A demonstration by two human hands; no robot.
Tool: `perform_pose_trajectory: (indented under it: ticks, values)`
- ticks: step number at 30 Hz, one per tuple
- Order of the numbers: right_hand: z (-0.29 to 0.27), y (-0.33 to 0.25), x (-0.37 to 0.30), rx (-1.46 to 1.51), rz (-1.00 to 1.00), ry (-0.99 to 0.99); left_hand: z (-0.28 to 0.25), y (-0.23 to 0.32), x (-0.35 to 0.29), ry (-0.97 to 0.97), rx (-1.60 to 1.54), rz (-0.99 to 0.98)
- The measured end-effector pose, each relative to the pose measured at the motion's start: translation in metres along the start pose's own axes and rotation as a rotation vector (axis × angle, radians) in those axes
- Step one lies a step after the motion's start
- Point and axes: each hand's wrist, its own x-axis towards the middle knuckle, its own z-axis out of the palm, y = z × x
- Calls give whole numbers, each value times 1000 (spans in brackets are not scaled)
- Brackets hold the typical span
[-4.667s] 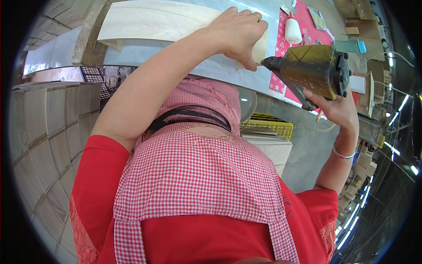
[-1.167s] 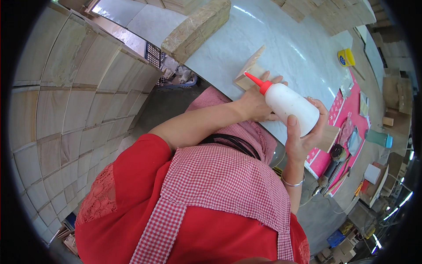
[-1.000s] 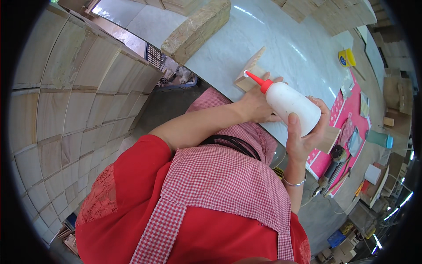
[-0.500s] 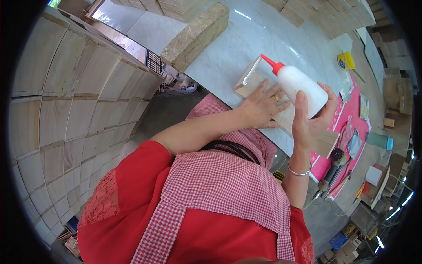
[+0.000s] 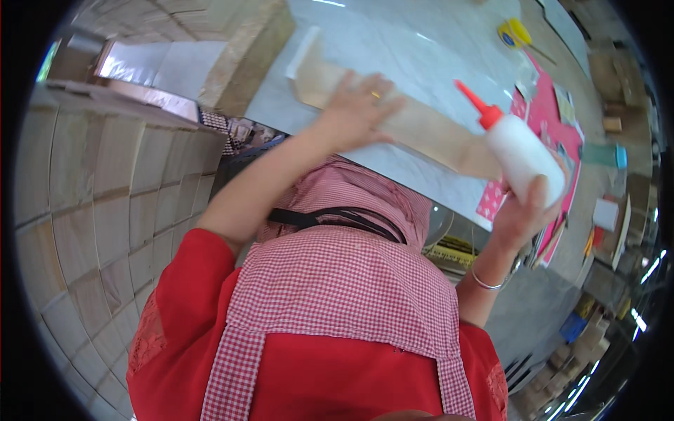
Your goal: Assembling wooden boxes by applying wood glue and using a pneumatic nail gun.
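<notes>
My left hand (image 5: pixel 357 112) lies with spread fingers on a long, pale wooden board (image 5: pixel 435 137) set slantwise on the white marbled tabletop. A white strip stands out along the board's far left end; blur hides its detail. My right hand (image 5: pixel 532 209) is wrapped round a white squeeze bottle (image 5: pixel 523 154) with a red cap and a pointed red nozzle (image 5: pixel 472 97). The bottle tilts up and to the left, above the board's right end. Its nozzle points away from my left hand.
A thick wooden block (image 5: pixel 249 59) lies on the table at the far left, beside stacked boards. Tall stacks of wooden pieces (image 5: pixel 91 224) stand to my left. At the right are a yellow tub (image 5: pixel 514 33), a pink sheet (image 5: pixel 544 109) with tools, and a teal-capped bottle (image 5: pixel 605 156).
The bottle has moved right, away from the board's left end, with my right hand still round it. The view has shifted, and more of the board shows. My left hand stays on it.
</notes>
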Motion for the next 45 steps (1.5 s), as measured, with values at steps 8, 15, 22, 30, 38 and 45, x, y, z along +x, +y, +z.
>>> perform_pose_trajectory:
  ticks: [8, 15, 22, 30, 38, 45]
  values:
    - [-101, 10, -23, -284, -37, 107, -25, -30, -9, -88, 7, 16]
    - [-110, 15, -30, -263, 1, 45, -26, -30, -7, -91, 23, 26]
    - [-104, 11, -19, -316, -52, -13, -28, -29, -6, -92, 22, 26]
    - [-93, 24, -1, -382, -169, 5, -31, -22, -12, -131, -8, -6]
    - [-84, 31, 23, -408, -192, 19, -33, -22, -6, -145, -16, -17]
    - [-102, 31, 13, -317, -91, 14, -32, -28, 4, -150, -32, -12]
